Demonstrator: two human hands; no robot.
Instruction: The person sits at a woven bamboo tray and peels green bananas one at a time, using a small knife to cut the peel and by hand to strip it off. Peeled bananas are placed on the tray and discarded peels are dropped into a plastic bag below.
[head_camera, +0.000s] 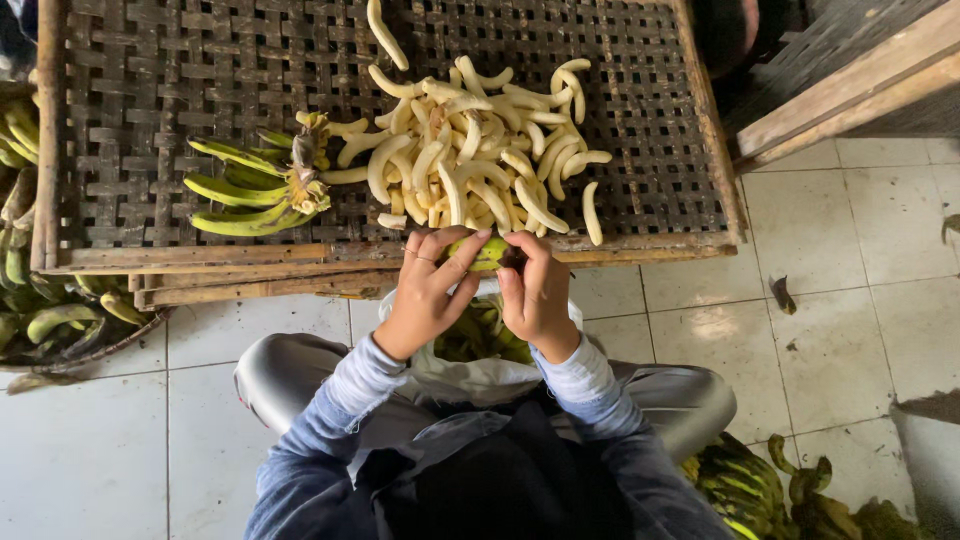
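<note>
Both the left hand and right hand close a tight grip on one green banana. It sits over the tray edge; a slip could drop it onto the tiled floor.

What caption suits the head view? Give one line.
Both hands, left and right, grip a green banana beside peeled bananas on a woven tray.

left hand and right hand close together, fingers curled in grip, forearms converging

Green bananas, pale yellow peeled bananas, dark brown woven tray, white tiles.
</note>
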